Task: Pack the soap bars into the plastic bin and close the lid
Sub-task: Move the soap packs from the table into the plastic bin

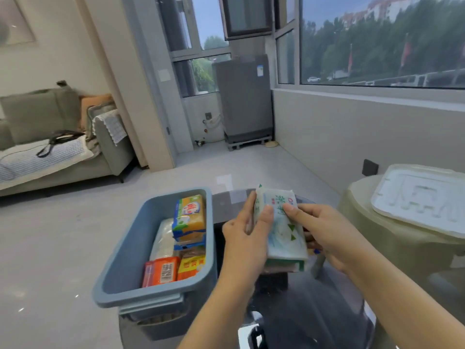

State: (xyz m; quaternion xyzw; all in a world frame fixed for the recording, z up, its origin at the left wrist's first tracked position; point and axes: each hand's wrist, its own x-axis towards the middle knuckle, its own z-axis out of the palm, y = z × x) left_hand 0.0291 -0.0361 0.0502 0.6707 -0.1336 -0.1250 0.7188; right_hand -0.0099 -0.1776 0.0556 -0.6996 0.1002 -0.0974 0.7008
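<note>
A grey-blue plastic bin (128, 250) stands open at the left edge of a dark glass table (302, 311). Inside it lie several wrapped soap bars: a yellow and blue one (190, 215) at the far end, a white one (164, 239) and an orange one (161, 272) nearer me. Just right of the bin, above the table, both hands hold a stack of white and green wrapped soap bars (284, 233). My left hand (247, 238) grips its left side with the thumb on top. My right hand (324, 233) grips its right side. The white lid (422, 197) lies apart on a beige stool.
The beige plastic stool (377, 243) stands to the right of the table. A grey sofa (57, 137) with a black bag sits far left. A grey washing machine (244, 99) stands by the windows across the pale tiled floor.
</note>
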